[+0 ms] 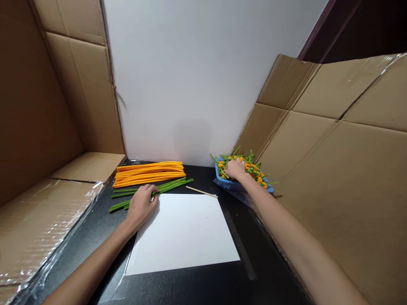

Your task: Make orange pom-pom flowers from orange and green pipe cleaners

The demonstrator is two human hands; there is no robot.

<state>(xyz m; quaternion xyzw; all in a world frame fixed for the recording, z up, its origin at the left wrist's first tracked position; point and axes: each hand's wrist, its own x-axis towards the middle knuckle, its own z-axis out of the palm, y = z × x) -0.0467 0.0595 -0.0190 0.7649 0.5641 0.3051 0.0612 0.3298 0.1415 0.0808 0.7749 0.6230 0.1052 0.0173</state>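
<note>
My left hand (144,202) rests on several green stems (171,185) at the left of the dark tabletop, fingers curled over them. Behind them lies a bundle of orange strips (149,173). At the back right, my right hand (235,169) reaches into a blue basket (227,184) heaped with orange and green pieces (254,169); its fingertips are partly hidden among them. A white sheet (187,233) lies in front, with a thin wooden stick (202,192) along its far edge.
Cardboard panels stand at the left (85,84) and right (333,169), with a pale wall (190,76) behind. Clear plastic (235,192) hangs beneath the basket. The dark tabletop (190,288) shows in front of the sheet.
</note>
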